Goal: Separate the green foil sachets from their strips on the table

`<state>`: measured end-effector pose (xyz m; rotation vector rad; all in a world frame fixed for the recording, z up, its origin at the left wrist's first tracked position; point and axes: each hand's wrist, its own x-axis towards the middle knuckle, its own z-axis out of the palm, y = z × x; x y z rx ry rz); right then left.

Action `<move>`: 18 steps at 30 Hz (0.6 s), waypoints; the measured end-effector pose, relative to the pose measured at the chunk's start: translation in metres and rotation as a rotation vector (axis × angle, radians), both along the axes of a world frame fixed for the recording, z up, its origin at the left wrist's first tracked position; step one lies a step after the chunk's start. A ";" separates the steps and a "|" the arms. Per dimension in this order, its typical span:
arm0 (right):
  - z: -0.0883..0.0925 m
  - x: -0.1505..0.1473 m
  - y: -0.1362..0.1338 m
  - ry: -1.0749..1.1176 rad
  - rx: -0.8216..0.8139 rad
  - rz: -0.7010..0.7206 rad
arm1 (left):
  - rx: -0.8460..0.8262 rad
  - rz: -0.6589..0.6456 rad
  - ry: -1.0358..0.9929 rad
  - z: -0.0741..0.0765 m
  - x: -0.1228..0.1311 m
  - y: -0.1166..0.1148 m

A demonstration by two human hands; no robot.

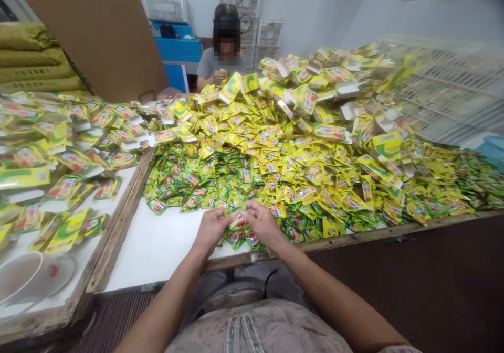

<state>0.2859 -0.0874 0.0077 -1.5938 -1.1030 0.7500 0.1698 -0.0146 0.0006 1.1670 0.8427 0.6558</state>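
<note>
Both hands meet over the near edge of a white table (151,243). A green packet (238,221) is between them. My left hand (214,228) pinches its left side with thumb and fingers. On the packet's right side, my right hand (263,224) is closed with bent fingers. Just beyond the hands lies a heap of small green packets (185,180). Behind and to the right rises a larger heap of yellow packets (291,153), with open yellow boxes (333,132) scattered on top.
Left of a wooden rail (120,227) are many yellow boxes (65,190) and a clear cup (23,279). Across the table sits a person (205,64) in a grey shirt. Stacked yellow sacks (35,62) and a brown board (94,33) stand behind at left.
</note>
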 end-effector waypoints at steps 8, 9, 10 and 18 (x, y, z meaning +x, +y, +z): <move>0.006 0.052 -0.047 -1.008 -0.034 -0.212 | -0.260 0.059 -0.129 -0.007 -0.017 -0.016; 0.005 0.059 -0.049 -1.066 -0.092 -0.174 | -0.315 0.048 -0.166 -0.004 -0.017 -0.019; 0.003 0.064 -0.050 -1.091 -0.131 -0.145 | -0.349 0.044 -0.196 -0.002 -0.018 -0.023; 0.006 0.014 -0.041 -0.097 0.066 -0.159 | -0.037 0.157 -0.120 -0.002 -0.021 -0.035</move>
